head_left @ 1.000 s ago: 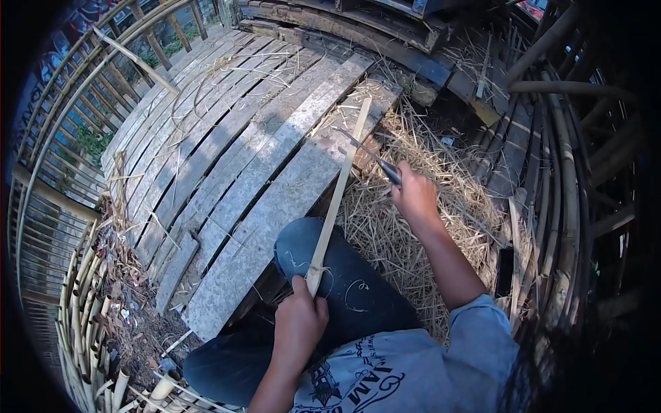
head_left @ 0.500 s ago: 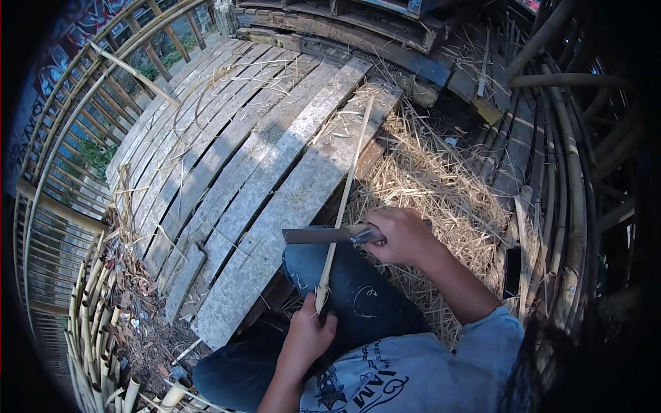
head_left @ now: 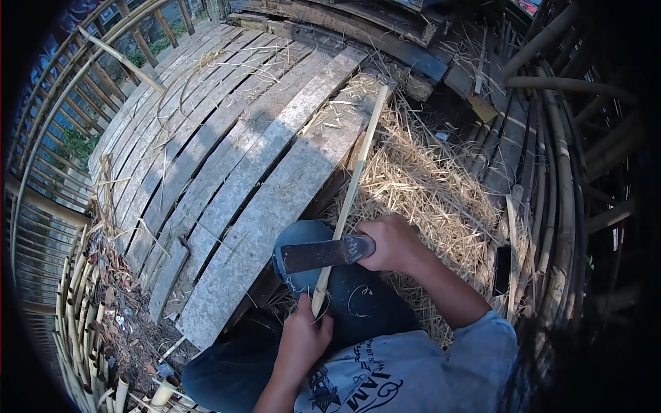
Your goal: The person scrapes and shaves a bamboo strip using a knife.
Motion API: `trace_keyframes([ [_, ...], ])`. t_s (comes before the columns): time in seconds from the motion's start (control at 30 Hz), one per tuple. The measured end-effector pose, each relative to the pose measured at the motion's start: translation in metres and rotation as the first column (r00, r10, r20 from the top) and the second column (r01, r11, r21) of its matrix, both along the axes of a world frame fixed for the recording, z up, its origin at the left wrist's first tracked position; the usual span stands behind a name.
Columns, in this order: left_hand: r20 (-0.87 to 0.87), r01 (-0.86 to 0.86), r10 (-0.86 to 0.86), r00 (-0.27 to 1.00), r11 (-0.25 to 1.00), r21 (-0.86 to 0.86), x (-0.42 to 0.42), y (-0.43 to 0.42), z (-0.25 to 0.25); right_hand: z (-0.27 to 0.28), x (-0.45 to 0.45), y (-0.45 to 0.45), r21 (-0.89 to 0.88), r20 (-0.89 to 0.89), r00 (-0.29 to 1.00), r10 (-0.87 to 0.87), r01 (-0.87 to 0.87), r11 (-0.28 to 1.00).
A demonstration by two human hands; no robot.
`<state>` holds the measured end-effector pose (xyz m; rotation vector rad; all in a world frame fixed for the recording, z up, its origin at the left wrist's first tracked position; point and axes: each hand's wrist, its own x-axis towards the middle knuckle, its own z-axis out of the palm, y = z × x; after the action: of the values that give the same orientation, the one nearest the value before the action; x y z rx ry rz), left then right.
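Weathered planks of a slatted wooden platform (head_left: 275, 199) fill the left side, with a heap of pale shavings (head_left: 441, 182) to the right. One long bamboo strip (head_left: 357, 172) slants from the platform's far right corner to the near middle, over a denim-clad knee (head_left: 292, 230). The person's left hand (head_left: 303, 337) grips its near end; the right hand (head_left: 392, 242) is clenched around a broad-bladed knife (head_left: 313, 255), whose blade crosses above the strip, contact unclear.

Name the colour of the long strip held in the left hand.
The strip is pale straw-yellow, seen best in the head view.
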<state>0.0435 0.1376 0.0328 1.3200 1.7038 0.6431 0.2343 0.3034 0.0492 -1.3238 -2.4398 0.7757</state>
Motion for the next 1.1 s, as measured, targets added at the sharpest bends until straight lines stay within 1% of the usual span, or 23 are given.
trace_keyframes([
  [0.1, -0.019, -0.016, 0.015, 1.0, 0.998, -0.053, 0.004, -0.001, 0.002, -0.016, 0.014, 0.033, 0.089, 0.001, 0.999, -0.04, 0.04, 0.995],
  [0.13, -0.018, -0.02, 0.019, 1.0, 0.998, -0.054, 0.004, -0.003, 0.003, -0.017, 0.023, 0.053, -0.093, -0.025, 0.969, -0.246, 0.243, 0.966],
  [0.17, -0.034, -0.021, 0.02, 0.999, 0.999, -0.049, 0.005, -0.004, 0.004, -0.014, 0.029, 0.064, -0.266, -0.014, 0.896, -0.443, 0.424, 0.866],
  [0.2, -0.05, -0.022, 0.02, 0.999, 0.999, -0.039, 0.004, -0.003, 0.004, -0.003, 0.031, 0.065, -0.256, -0.019, 0.897, -0.441, 0.422, 0.87],
  [0.23, -0.052, -0.028, 0.027, 0.998, 0.999, -0.026, 0.003, -0.003, 0.0, 0.013, 0.031, 0.063, -0.202, 0.025, 0.93, -0.367, 0.364, 0.909],
  [0.27, -0.039, -0.023, 0.026, 0.999, 0.998, 0.06, 0.002, -0.005, -0.009, 0.023, 0.029, 0.063, -0.152, 0.076, 0.954, -0.291, 0.3, 0.942],
  [0.3, -0.022, -0.013, 0.016, 1.0, 0.991, 0.132, 0.003, -0.006, -0.014, 0.021, 0.023, 0.055, -0.153, 0.082, 0.953, -0.29, 0.3, 0.942],
  [0.33, -0.014, -0.006, 0.008, 1.0, 0.993, 0.118, 0.005, -0.006, -0.012, 0.015, 0.012, 0.04, -0.132, 0.061, 0.996, -0.061, 0.069, 0.989],
  [0.37, 0.052, -0.024, 0.021, 0.998, 0.999, 0.047, 0.007, -0.004, -0.008, 0.01, 0.009, 0.031, -0.106, 0.043, 0.985, 0.168, -0.163, 0.981],
  [0.4, 0.113, -0.041, 0.043, 0.993, 0.999, -0.022, 0.008, -0.001, -0.005, 0.006, 0.012, 0.033, -0.114, 0.046, 0.986, 0.161, -0.155, 0.981],
  [0.47, 0.088, -0.043, 0.046, 0.995, 0.998, -0.041, 0.01, -0.002, -0.004, -0.008, 0.013, 0.054, -0.034, 0.021, 0.994, 0.109, -0.108, 0.994],
  [0.53, 0.048, -0.057, 0.059, 0.997, 0.997, -0.056, 0.009, -0.006, -0.003, -0.018, 0.03, 0.088, -0.211, -0.051, 0.969, -0.244, 0.228, 0.95],
  [0.57, 0.046, -0.053, 0.055, 0.997, 0.998, -0.046, 0.009, -0.009, -0.004, -0.023, 0.042, 0.102, -0.158, -0.046, 0.958, -0.283, 0.273, 0.949],
  [0.63, 0.04, -0.049, 0.05, 0.998, 0.999, -0.018, 0.006, -0.005, -0.008, -0.005, 0.046, 0.099, -0.068, 0.064, 0.983, -0.169, 0.174, 0.983],
  [0.67, 0.062, -0.054, 0.054, 0.997, 0.999, -0.004, 0.006, -0.004, -0.01, 0.002, 0.04, 0.087, -0.067, 0.067, 0.984, -0.164, 0.168, 0.984],
  [0.73, 0.089, -0.073, 0.078, 0.993, 0.996, -0.057, 0.011, -0.005, -0.013, 0.01, 0.023, 0.053, -0.17, 0.082, 0.993, 0.084, -0.069, 0.983],
  [0.77, 0.096, -0.068, 0.074, 0.993, 0.995, -0.068, 0.012, -0.004, -0.015, 0.005, 0.02, 0.051, -0.181, 0.089, 0.993, 0.08, -0.063, 0.981],
  [0.83, 0.123, -0.049, 0.055, 0.991, 0.998, -0.05, 0.013, -0.004, -0.017, -0.011, 0.02, 0.046, -0.125, 0.117, 0.944, 0.309, -0.295, 0.947],
  [0.87, 0.145, -0.032, 0.037, 0.989, 0.999, -0.035, 0.014, -0.002, -0.015, -0.017, 0.025, 0.055, -0.059, 0.084, 0.962, 0.261, -0.257, 0.965],
  [0.93, 0.149, -0.051, 0.063, 0.987, 0.995, -0.086, 0.016, -0.001, -0.006, -0.026, 0.037, 0.076, -0.115, 0.017, 0.997, 0.076, -0.073, 0.991],
  [0.97, 0.153, -0.063, 0.08, 0.985, 0.992, -0.111, 0.017, -0.001, -0.002, -0.021, 0.042, 0.087, -0.306, 0.01, 0.994, -0.107, 0.105, 0.946],
  [1.03, 0.102, -0.076, 0.084, 0.991, 0.994, -0.076, 0.016, -0.002, -0.001, -0.023, 0.055, 0.097, -0.244, 0.043, 0.965, -0.26, 0.262, 0.934],
  [1.1, 0.069, -0.053, 0.055, 0.996, 0.998, -0.039, 0.016, -0.005, -0.004, -0.02, 0.048, 0.081, -0.239, -0.009, 0.973, -0.232, 0.223, 0.945],
])
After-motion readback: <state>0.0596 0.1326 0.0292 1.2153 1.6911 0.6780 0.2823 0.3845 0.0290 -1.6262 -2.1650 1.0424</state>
